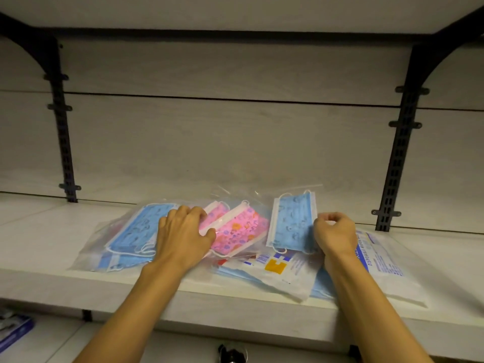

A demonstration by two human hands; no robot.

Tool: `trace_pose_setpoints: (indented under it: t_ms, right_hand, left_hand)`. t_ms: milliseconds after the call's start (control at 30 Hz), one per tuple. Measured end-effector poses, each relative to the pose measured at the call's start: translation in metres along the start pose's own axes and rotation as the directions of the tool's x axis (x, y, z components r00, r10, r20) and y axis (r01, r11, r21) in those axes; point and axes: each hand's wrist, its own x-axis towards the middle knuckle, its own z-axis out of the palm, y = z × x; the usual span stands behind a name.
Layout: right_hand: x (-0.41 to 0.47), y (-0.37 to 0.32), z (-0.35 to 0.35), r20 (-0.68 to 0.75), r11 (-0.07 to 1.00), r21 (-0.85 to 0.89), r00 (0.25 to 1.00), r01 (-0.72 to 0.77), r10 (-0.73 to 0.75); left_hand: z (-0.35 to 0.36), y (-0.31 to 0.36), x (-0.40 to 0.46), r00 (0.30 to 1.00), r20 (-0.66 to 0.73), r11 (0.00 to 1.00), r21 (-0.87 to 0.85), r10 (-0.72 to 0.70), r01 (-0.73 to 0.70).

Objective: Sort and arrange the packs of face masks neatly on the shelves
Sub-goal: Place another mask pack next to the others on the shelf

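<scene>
Your left hand (183, 231) lies on the pile with its fingers curled over the far edge of the pink pack (235, 229) and the thumb pressed against its near side, so it grips that pack where it overlaps the blue pack (136, 234) on the left. Your right hand (334, 233) has its fingers bent in and pinches the right edge of the small blue pack (292, 224), which stands tilted up off the heap. Under it lie two printed packs: one with a yellow mark (277, 268), one with blue lettering (379, 260) that juts past the front edge of the shelf (39, 231). All the packs sit in one loose, overlapping heap in the middle of the shelf, none squared yet. To sort well, I would lift the pinched pack clear before sliding anything, since the slick film will likely drag its neighbours along. Hold the pink pack down as an anchor while the right hand pulls away. Group like with like: plain blue together, pink together, printed together. Push the overhanging pack back early, as it looks the likeliest to slip off.
</scene>
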Motion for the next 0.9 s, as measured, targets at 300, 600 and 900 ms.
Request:
trace_pose_setpoints:
  t_ms: [300, 600, 900]
  right_hand:
    - [-0.002, 0.000, -0.001, -0.079, 0.998, 0.061, 0.997, -0.008, 0.013]
    - [-0.003, 0.002, 0.001, 0.066, 0.996, -0.023, 0.994, -0.086, 0.088]
    - [-0.007, -0.002, 0.000, 0.091, 0.999, 0.028, 0.996, -0.015, 0.012]
  left_hand:
    - [0.003, -0.005, 0.002, 0.978, -0.206, 0.982, -0.174, 0.034, -0.070]
    - [0.009, -0.007, 0.006, 0.992, -0.126, 0.991, -0.132, 0.019, -0.035]
    - [-0.007, 0.000, 0.001, 0.984, -0.174, 0.980, -0.197, -0.048, 0.014]
